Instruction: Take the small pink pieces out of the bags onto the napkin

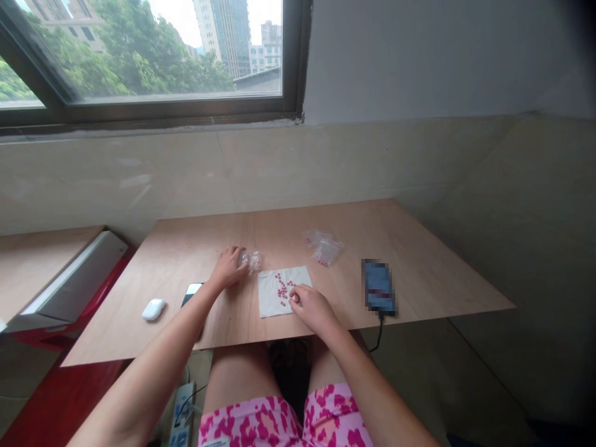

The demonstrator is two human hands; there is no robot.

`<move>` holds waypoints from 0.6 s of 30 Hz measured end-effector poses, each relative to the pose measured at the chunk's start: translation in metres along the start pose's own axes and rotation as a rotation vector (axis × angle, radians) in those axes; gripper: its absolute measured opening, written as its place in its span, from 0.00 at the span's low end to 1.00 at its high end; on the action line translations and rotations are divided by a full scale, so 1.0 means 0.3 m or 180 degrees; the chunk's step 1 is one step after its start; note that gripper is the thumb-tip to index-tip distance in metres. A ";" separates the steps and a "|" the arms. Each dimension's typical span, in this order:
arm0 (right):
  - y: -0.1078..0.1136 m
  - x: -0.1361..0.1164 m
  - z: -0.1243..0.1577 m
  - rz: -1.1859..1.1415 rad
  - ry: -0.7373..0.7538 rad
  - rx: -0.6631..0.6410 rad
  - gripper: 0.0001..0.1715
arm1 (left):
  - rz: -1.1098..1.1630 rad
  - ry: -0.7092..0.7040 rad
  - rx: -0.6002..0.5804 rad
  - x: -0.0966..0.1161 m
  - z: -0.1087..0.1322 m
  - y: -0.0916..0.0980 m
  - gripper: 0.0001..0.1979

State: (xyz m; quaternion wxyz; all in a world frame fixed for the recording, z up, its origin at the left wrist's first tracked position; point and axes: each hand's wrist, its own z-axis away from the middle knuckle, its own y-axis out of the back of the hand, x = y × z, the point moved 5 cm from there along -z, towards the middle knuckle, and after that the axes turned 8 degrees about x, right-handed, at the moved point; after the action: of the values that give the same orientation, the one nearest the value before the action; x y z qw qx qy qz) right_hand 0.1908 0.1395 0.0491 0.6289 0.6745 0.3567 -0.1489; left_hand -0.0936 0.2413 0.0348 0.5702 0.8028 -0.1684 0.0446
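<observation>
On the table, my left hand (228,267) has its fingers and thumb closed on the left edge of a small crinkled clear plastic bag (254,261). A white tissue (269,304) lies flat to the right of that bag, with several small pinkish-red beads (282,289) scattered on it. Over the tissue's right side, my right hand (313,305) is closed, thumb and index finger pinched together beside the beads. Whatever sits between those fingertips is too small to make out.
Clear zip bags (326,248) with some red beads lie behind the tissue. A blurred phone (379,287) with a cable is at the right. Another phone (192,290) lies partly under my left forearm, near a white earbud case (153,309). The wooden table (363,226) ends before my lap.
</observation>
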 end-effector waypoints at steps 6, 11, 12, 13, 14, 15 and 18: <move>0.133 0.171 -0.110 0.0045 -0.0181 0.0569 0.09 | 0.0341 -0.0262 0.0061 0.024 0.018 0.034 0.30; 0.325 0.364 -0.320 0.0604 -0.0517 0.1268 0.13 | 0.0442 -0.0519 0.0078 0.077 0.046 0.016 0.40; 0.339 0.384 -0.356 0.0672 -0.0504 0.1237 0.15 | 0.0418 -0.0498 0.0096 0.085 0.048 0.009 0.38; 0.345 0.399 -0.386 0.0703 -0.0491 0.1173 0.17 | 0.0385 -0.0455 0.0116 0.091 0.051 0.001 0.36; 0.344 0.411 -0.409 0.0704 -0.0475 0.1081 0.17 | 0.0341 -0.0397 0.0141 0.095 0.053 -0.005 0.32; 0.339 0.420 -0.424 0.0682 -0.0467 0.0984 0.17 | 0.0287 -0.0332 0.0171 0.096 0.055 -0.010 0.29; 0.319 0.443 -0.436 0.0553 -0.0524 0.0809 0.10 | 0.0083 -0.0164 0.0282 0.090 0.062 -0.017 0.24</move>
State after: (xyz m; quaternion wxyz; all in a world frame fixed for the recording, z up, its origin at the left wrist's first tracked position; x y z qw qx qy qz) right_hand 0.3154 0.3078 0.0553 0.5762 0.7624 0.2227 -0.1926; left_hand -0.0689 0.2197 0.0310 0.5289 0.8259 -0.1913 0.0387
